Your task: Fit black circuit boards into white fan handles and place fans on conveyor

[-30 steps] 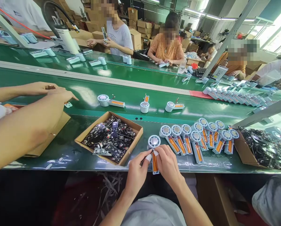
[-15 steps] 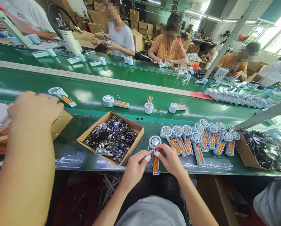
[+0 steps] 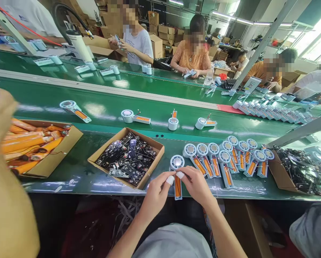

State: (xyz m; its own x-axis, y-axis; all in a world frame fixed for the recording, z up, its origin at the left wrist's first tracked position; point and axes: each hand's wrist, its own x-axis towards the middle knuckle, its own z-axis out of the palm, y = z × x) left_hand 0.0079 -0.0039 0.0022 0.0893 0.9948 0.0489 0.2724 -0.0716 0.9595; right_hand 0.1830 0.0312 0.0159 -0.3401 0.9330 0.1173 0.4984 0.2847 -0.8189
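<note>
At the bench's front edge lies a light-blue handheld fan body (image 3: 177,162), its round head away from me and an orange battery (image 3: 178,188) in its open handle. My left hand (image 3: 159,191) and my right hand (image 3: 196,183) meet over the joint of head and handle, each closed in a pinch, with white covers on fingertips. Whatever sits between the fingertips is too small and hidden to make out. Several similar fan bodies (image 3: 225,156) with orange batteries stand just right of my right hand. Left of my hands, a cardboard box (image 3: 147,179) holds black circuit boards (image 3: 123,157).
A box of orange batteries (image 3: 28,143) stands at left, beside a co-worker's arm (image 3: 4,200). More fan bodies (image 3: 127,115) sit along the green belt (image 3: 101,96). At right is another box (image 3: 284,172) of dark parts. People work across the belt.
My fingertips have drawn closer together over the fan body, which stays put. The co-worker's arm has swung left, uncovering the battery box. Fan bodies on the near belt have shifted slightly right.
</note>
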